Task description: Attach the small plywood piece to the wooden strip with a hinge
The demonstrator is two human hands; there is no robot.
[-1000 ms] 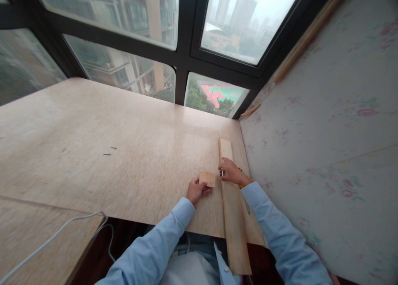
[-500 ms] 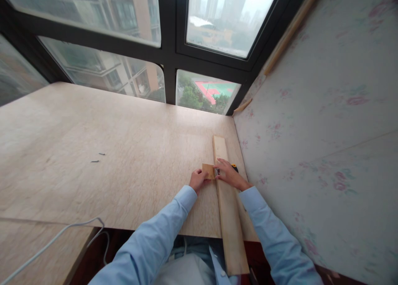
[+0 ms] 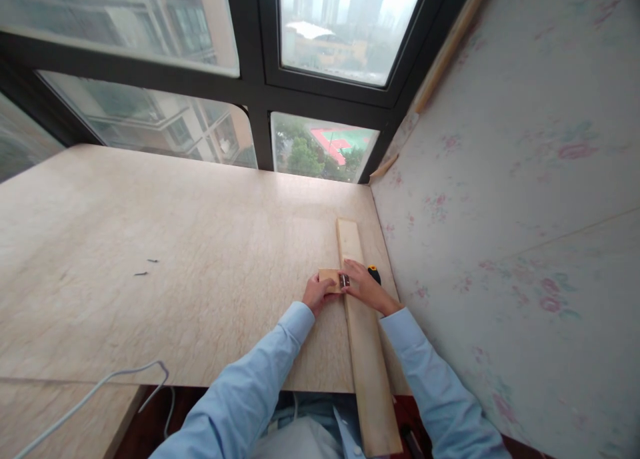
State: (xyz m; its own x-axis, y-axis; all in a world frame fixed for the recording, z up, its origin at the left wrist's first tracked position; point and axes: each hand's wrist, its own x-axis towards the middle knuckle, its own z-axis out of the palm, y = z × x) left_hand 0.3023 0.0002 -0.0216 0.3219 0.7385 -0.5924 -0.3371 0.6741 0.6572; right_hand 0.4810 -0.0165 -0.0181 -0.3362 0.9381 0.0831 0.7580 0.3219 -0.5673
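My left hand is closed on a small flat piece of wood, thumb on top. This piece meets the left edge of a long pale wooden board. At the joint sits a small shiny metal hinge. My right hand lies across the board, its fingers pressed around the hinge; part of it is hidden by them. Just beyond the right hand a black and yellow tool handle shows, the rest hidden.
Two dark screws lie on the marbled tabletop at left. A white cable runs over the near left edge. Dark-framed windows stand behind, and a flowered wall rises at right. The board overhangs the front edge.
The view has shifted slightly. The small wooden piece has come down flatter beside the board, with the hinge at the joint. Both hands stay close together.
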